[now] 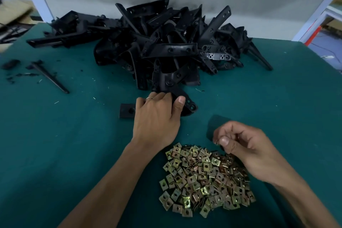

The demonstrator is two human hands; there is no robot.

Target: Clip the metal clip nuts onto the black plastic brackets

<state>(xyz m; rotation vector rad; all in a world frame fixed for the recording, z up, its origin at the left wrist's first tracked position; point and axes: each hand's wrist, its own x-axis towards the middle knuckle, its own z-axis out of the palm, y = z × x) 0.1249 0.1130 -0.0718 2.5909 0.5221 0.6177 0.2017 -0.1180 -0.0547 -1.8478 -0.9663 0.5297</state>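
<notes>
Head view: a green mat (61, 150) covers the bench, with a pale wall panel behind it and black shavings and a stray black strip off to the far left. Against the wall sits a tangled heap of black brackets (166, 42).

The left hand (157, 116) grips one bracket (177, 98) at the near foot of that heap, fingers curled over its top edge and thumb pressed on its near face. Part of this bracket sticks out to the right of the thumb, showing its holes, while its far end is still tucked under neighbouring pieces. Just left of the grip lies a small black block (127, 110) with a hole in it.

The right hand (246, 144) hovers below and to the right of that grip, over the far edge of the pile of clip nuts (205, 179). Thumb and forefinger pinch one clip nut (216, 142) edge-on, so only a sliver of metal shows beside the thumbnail.

Judged risks:
- Pulling the bracket free could drag the pieces resting on it, sending part of the heap sliding toward the hands and the nut pile.
- The pinch on the nut looks slight, and a twist while aligning could let it drop back among the others.
- Which way the nut's open side faces cannot be told, so it may meet the bracket edge wrong way round and jam or skid off the hole.
</notes>
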